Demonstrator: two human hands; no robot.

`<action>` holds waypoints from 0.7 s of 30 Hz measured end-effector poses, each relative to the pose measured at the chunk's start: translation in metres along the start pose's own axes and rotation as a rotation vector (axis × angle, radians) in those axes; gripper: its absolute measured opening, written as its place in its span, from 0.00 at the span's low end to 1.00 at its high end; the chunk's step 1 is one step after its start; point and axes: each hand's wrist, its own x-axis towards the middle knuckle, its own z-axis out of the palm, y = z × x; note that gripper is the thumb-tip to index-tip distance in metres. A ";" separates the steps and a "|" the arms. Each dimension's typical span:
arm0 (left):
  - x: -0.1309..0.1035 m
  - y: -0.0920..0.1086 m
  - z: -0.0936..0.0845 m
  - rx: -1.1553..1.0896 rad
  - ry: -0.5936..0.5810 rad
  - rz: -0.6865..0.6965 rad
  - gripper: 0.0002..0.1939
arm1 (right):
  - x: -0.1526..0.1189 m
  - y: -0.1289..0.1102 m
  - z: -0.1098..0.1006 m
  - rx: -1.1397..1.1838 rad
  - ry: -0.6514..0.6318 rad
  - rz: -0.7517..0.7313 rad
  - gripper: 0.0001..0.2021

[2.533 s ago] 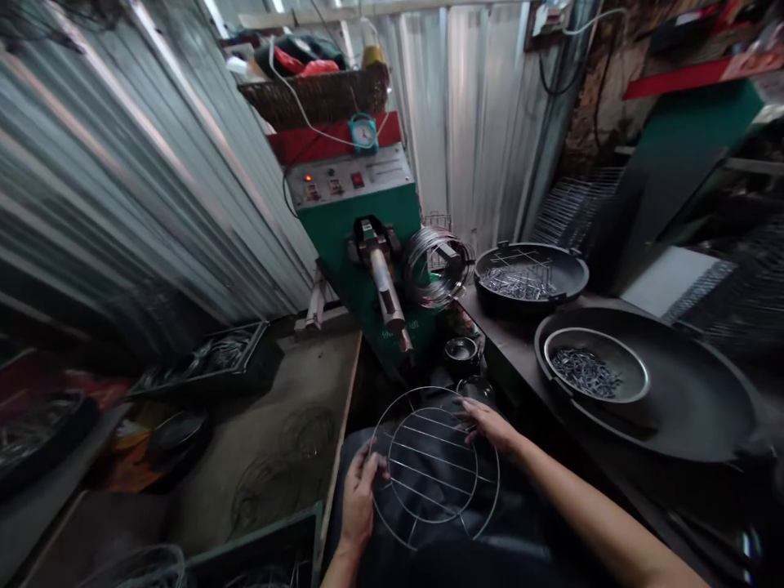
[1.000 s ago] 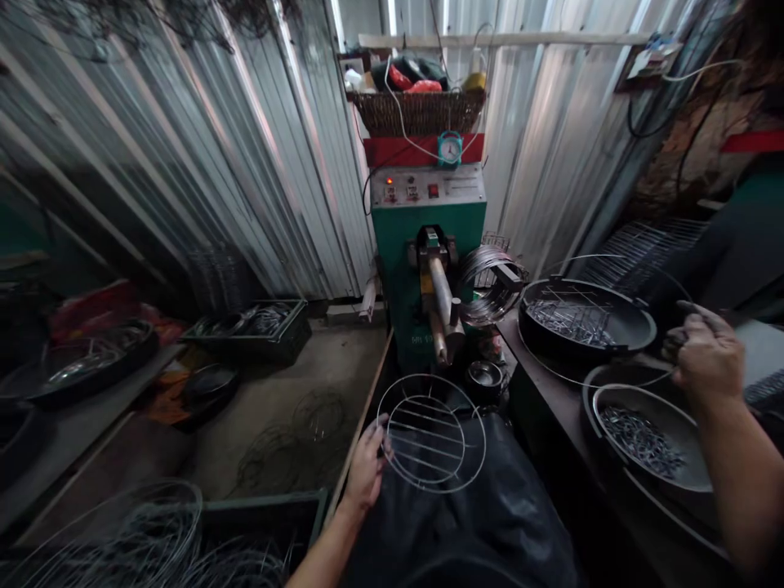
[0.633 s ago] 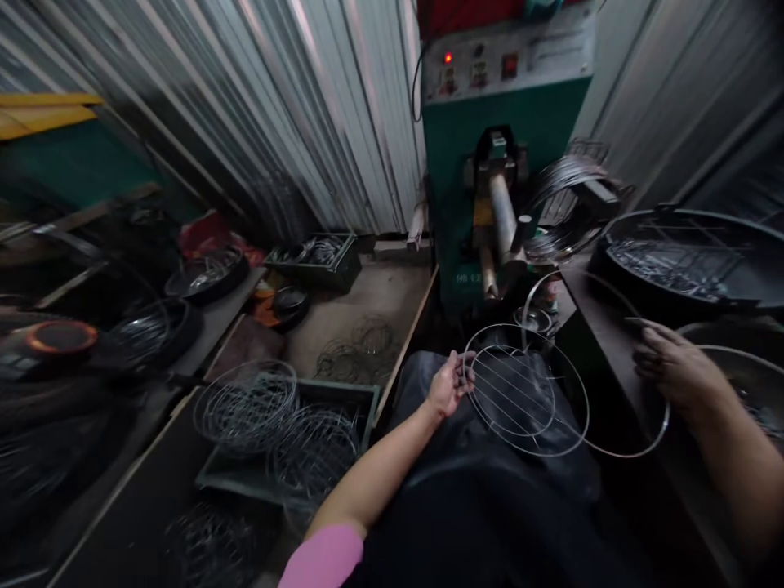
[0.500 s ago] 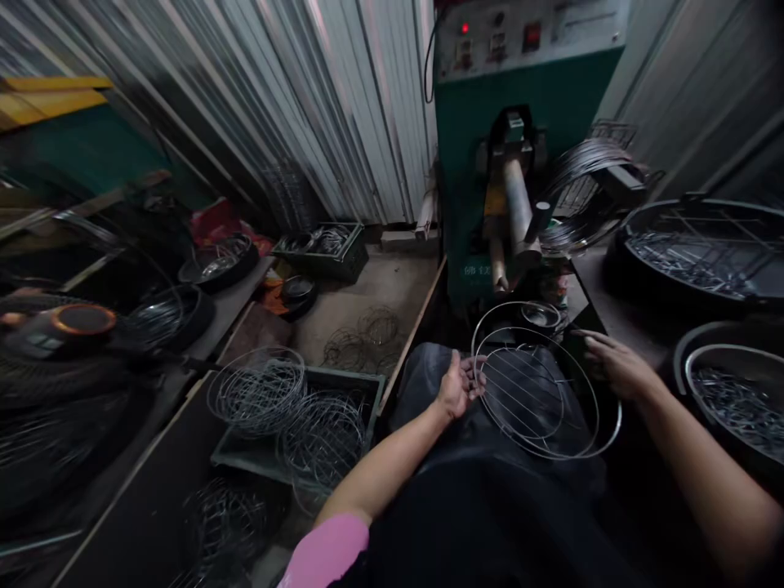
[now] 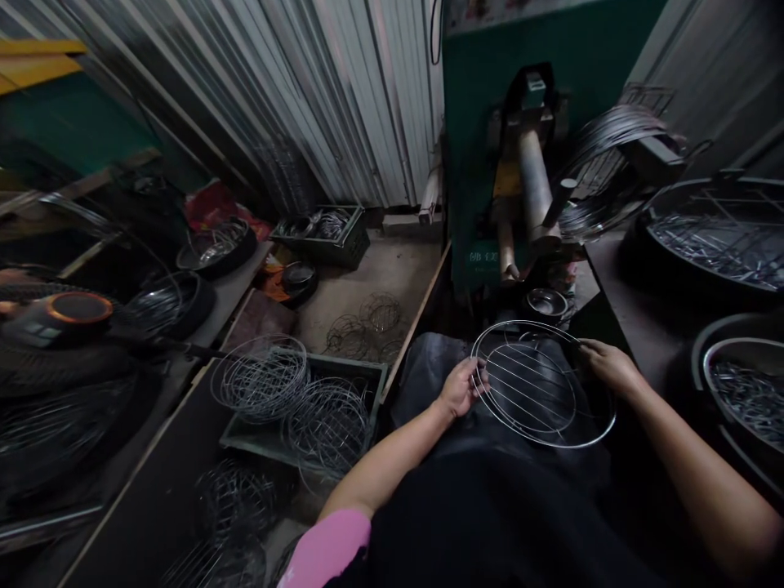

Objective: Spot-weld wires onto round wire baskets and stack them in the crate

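A round wire rack (image 5: 532,384), made of a bright outer ring, a smaller inner ring and several parallel wires, is held above my dark-covered lap. My left hand (image 5: 461,387) grips its left rim between thumb and fingers. On the upper right rim, my right hand (image 5: 611,366) is closed with the fingers pinched on the wire. Two outer rings appear to lie almost together at the edge; whether they are joined, I cannot tell. Just beyond the rack sits a small metal bowl (image 5: 547,303), below the rollers of a green machine (image 5: 474,155).
Wire racks are heaped in a green crate (image 5: 263,438) to my left, with more on the floor. Tubs of short metal pieces (image 5: 750,392) stand at the right. A wire coil (image 5: 630,135) hangs beside the machine. A fan-like device (image 5: 79,309) is far left.
My left fingers have closed on the rim, and my right hand has moved in to the rack's edge. The two rings, apart before, now nearly overlap. The view has tilted down slightly.
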 end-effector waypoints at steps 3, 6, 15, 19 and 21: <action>-0.002 0.004 0.006 -0.015 0.009 0.001 0.14 | -0.008 -0.006 -0.008 -0.360 0.119 -0.055 0.18; -0.001 0.015 0.016 -0.029 0.057 -0.005 0.13 | -0.042 -0.025 -0.013 -0.319 0.247 -0.322 0.25; 0.001 0.053 0.053 -0.104 0.227 -0.024 0.11 | -0.120 -0.050 0.008 -0.131 0.056 -0.823 0.12; -0.014 0.065 0.062 -0.159 0.281 0.001 0.12 | -0.102 -0.051 0.018 -0.055 0.188 -0.855 0.07; -0.024 0.071 0.062 -0.202 0.307 0.026 0.12 | -0.093 -0.054 0.023 -0.007 0.216 -0.858 0.06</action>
